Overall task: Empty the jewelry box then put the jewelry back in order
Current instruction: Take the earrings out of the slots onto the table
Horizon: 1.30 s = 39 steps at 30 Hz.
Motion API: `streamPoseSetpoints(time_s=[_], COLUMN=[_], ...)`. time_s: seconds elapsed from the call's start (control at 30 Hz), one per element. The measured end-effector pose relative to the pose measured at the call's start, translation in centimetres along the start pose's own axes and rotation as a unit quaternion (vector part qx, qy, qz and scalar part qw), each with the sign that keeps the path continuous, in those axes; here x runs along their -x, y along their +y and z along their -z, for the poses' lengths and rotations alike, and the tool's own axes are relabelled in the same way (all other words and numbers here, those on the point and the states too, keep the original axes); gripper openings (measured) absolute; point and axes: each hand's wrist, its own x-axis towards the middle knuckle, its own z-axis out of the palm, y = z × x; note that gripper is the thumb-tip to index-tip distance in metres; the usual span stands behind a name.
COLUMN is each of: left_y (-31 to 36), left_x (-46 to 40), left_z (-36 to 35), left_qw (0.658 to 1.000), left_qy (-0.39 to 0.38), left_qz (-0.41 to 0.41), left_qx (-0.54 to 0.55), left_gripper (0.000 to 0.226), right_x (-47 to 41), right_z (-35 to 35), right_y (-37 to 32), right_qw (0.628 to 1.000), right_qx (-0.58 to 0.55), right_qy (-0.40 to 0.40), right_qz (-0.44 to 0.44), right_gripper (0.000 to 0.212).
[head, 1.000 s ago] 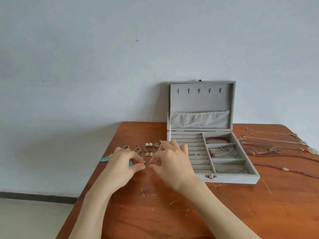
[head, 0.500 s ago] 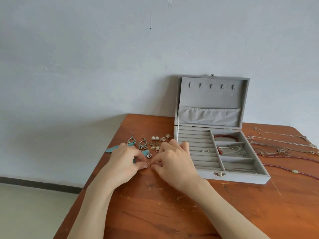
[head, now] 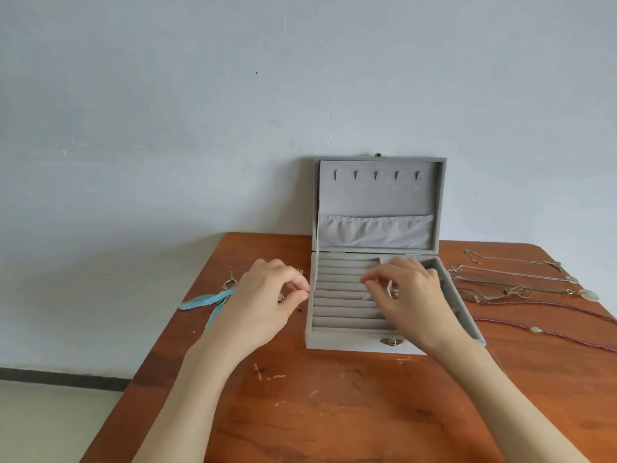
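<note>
The right hand hovered over the ring rolls of the open grey velvet jewelry box, pinching a tiny red-stoned earring to seat it, while at nine o'clock the left hand pinched its mate, presumably waiting.

On the table the open jewelry box stands near the far edge with its lid upright behind the tray, the feather earrings lying to its left, the necklaces laid out to its right.
</note>
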Motion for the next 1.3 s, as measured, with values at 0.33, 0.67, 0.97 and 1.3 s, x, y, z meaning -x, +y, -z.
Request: streamPoseSetpoints(time_s=[0.33, 0.67, 0.97, 1.3], left_y=[4.5, 4.0, 3.7, 3.5], left_x=[-3.0, -3.3, -3.5, -3.4], left_z=[-6.4, -7.1, -6.9, -6.6], left_qw=[0.994, 0.992, 0.991, 0.995], left_qy=[-0.031, -0.03, -0.046, -0.041], left_qz=[-0.058, -0.056, -0.055, -0.038], left_qx=[-0.09, -0.112, -0.115, -0.077], left_gripper=[0.024, 0.024, 0.023, 0.018], right_x=[1.7, 0.7, 0.2, 0.2], right_z=[0.2, -0.5, -0.6, -0.6], right_y=[1.9, 2.1, 2.3, 2.6], right_qw=[0.991, 0.993, 0.992, 0.992], right_qx=[0.099, 0.074, 0.031, 0.028], right_qy=[-0.094, -0.079, -0.097, -0.09], right_qz=[-0.006, -0.05, -0.069, -0.088], right_gripper=[0.03, 0.02, 0.008, 0.007])
